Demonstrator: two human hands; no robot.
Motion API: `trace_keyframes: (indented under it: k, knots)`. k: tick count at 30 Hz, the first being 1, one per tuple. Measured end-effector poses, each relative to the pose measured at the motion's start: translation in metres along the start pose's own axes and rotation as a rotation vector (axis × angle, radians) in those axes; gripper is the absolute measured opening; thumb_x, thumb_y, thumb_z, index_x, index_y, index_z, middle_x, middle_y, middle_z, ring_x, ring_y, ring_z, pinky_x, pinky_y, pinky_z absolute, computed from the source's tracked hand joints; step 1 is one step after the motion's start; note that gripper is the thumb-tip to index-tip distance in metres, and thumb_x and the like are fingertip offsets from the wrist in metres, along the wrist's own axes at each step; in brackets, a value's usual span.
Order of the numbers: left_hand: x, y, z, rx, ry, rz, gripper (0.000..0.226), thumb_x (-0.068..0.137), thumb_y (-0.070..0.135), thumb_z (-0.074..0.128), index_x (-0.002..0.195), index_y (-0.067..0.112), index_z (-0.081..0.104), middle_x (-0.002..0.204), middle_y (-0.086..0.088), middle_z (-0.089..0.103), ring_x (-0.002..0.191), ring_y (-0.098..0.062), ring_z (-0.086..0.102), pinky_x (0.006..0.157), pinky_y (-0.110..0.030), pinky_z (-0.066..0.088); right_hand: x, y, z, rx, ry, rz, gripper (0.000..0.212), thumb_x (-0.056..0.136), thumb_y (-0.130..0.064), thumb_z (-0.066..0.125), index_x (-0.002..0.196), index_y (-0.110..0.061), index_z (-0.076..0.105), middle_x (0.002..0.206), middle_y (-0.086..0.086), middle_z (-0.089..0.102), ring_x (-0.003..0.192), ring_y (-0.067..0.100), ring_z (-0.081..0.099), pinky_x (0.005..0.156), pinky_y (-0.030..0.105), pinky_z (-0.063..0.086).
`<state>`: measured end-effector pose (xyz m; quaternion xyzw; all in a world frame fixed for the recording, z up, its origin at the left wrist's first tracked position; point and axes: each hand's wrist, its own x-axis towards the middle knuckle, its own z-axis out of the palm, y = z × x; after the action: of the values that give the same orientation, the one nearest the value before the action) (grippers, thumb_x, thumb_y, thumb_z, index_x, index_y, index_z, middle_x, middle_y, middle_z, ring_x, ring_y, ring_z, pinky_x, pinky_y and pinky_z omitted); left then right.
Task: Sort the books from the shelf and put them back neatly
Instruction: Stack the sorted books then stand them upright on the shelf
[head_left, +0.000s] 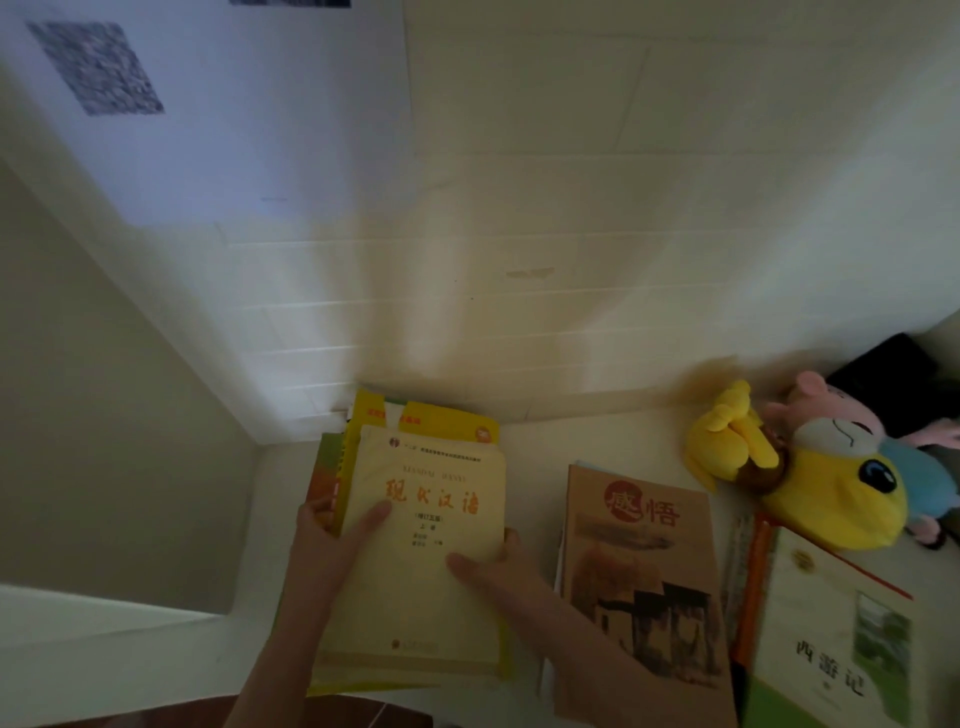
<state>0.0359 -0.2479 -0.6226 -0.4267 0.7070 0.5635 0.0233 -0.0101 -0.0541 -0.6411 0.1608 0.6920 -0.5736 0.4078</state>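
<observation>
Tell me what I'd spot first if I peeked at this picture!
In the bottom middle, the left hand and the right hand hold a pale yellow book that tops a stack. On the right, a bright yellow plush toy lies above a brown book and a green and white book, both of which lie flat.

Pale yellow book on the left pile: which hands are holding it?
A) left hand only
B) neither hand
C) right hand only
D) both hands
D: the left hand grips the pale yellow book at its left edge and the right hand grips its right edge, each with a thumb on the cover.
</observation>
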Motion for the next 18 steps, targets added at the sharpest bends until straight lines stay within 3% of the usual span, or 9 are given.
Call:
trace_keyframes:
  k: [3, 5, 6, 9, 11, 15, 18]
  knots:
    - [-0.001, -0.001, -0.006, -0.1, -0.017, 0.034, 0.04, 0.087, 0.051, 0.057, 0.11, 0.018, 0.058, 0.088, -0.001, 0.067, 0.075, -0.021, 0.066, 0.061, -0.032, 0.052, -0.001, -0.003, -0.003, 0.059, -0.043, 0.005, 0.094, 0.051, -0.033, 0.093, 0.127, -0.013, 0.041, 0.121, 0.001, 0.059, 0.108, 0.022, 0.061, 0.092, 0.043, 0.053]
    - [-0.001, -0.004, -0.01, -0.138, -0.037, 0.033, 0.026, 0.089, 0.043, 0.057, 0.104, 0.021, 0.059, 0.084, 0.0, 0.067, 0.075, -0.022, 0.065, 0.061, -0.032, 0.051, 0.008, 0.003, -0.01, 0.071, -0.067, -0.022, 0.118, 0.027, -0.044, 0.097, 0.128, -0.014, 0.045, 0.121, 0.003, 0.063, 0.107, 0.024, 0.063, 0.09, 0.047, 0.054]
    - [-0.001, -0.005, -0.012, -0.162, -0.044, 0.016, 0.024, 0.087, 0.042, 0.061, 0.101, 0.023, 0.059, 0.085, -0.001, 0.068, 0.076, -0.024, 0.066, 0.064, -0.035, 0.053, 0.01, 0.005, -0.012, 0.086, -0.076, -0.038, 0.121, 0.024, -0.045, 0.097, 0.128, -0.014, 0.045, 0.121, 0.004, 0.063, 0.107, 0.024, 0.064, 0.089, 0.047, 0.055]
    - [0.002, -0.014, -0.021, -0.216, -0.025, 0.001, 0.028, 0.081, 0.044, 0.067, 0.098, 0.022, 0.064, 0.087, -0.009, 0.072, 0.078, -0.034, 0.069, 0.075, -0.051, 0.056, 0.003, 0.004, -0.02, 0.108, -0.095, -0.055, 0.117, 0.025, -0.039, 0.097, 0.126, -0.015, 0.042, 0.122, 0.005, 0.062, 0.107, 0.025, 0.064, 0.089, 0.047, 0.055]
    - [0.002, -0.017, -0.027, -0.241, -0.014, 0.006, 0.034, 0.079, 0.042, 0.068, 0.102, 0.017, 0.068, 0.086, -0.015, 0.073, 0.075, -0.036, 0.07, 0.074, -0.054, 0.057, -0.002, 0.003, -0.027, 0.128, -0.11, -0.056, 0.109, 0.034, -0.03, 0.096, 0.128, -0.013, 0.044, 0.12, 0.007, 0.064, 0.105, 0.026, 0.065, 0.085, 0.044, 0.056]
    - [0.002, -0.01, -0.028, -0.241, -0.014, 0.075, 0.017, 0.091, 0.025, 0.062, 0.1, 0.012, 0.066, 0.082, -0.012, 0.071, 0.065, -0.027, 0.067, 0.051, -0.03, 0.053, -0.016, -0.005, -0.049, 0.128, -0.135, -0.09, 0.078, 0.058, -0.007, 0.088, 0.127, -0.014, 0.052, 0.111, 0.007, 0.071, 0.096, 0.026, 0.07, 0.075, 0.04, 0.059]
    - [0.004, -0.003, -0.026, -0.232, -0.019, 0.097, 0.016, 0.092, 0.026, 0.059, 0.099, 0.014, 0.066, 0.084, -0.01, 0.071, 0.07, -0.028, 0.068, 0.056, -0.031, 0.052, -0.028, -0.01, -0.083, 0.151, -0.069, -0.111, 0.088, 0.044, -0.017, 0.093, 0.123, -0.014, 0.055, 0.105, 0.008, 0.073, 0.091, 0.027, 0.071, 0.068, 0.04, 0.058]
